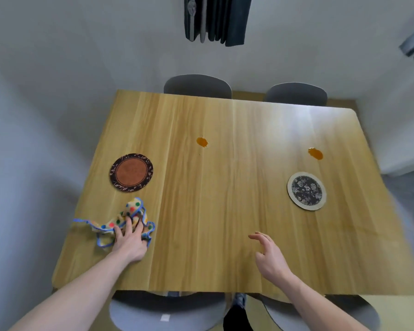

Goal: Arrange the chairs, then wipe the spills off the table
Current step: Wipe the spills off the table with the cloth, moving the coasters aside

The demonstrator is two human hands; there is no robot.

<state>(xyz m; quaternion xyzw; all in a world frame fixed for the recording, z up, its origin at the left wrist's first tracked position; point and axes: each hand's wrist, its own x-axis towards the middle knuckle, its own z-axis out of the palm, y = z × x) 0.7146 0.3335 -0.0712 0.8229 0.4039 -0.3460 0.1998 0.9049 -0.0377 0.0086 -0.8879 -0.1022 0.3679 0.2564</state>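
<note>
Orange spills (202,142): two (chairs (197,86) four)

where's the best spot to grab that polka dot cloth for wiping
Grip the bunched middle of the polka dot cloth from above, where the left hand already rests. It lies crumpled on the table, its loose blue-trimmed corners trailing left, so gathering the centre gives a firm wad.

On the bench (225,199): cloth (120,223) near-left under left hand (129,242), coaster (131,172) just behind it, 2nd coaster (307,190) at right, spill (202,142) behind centre, 2nd spill (315,153) behind rt coaster, right hand (270,256) near-centre, 2 chairs (197,86) far side, 2 near side.
</note>
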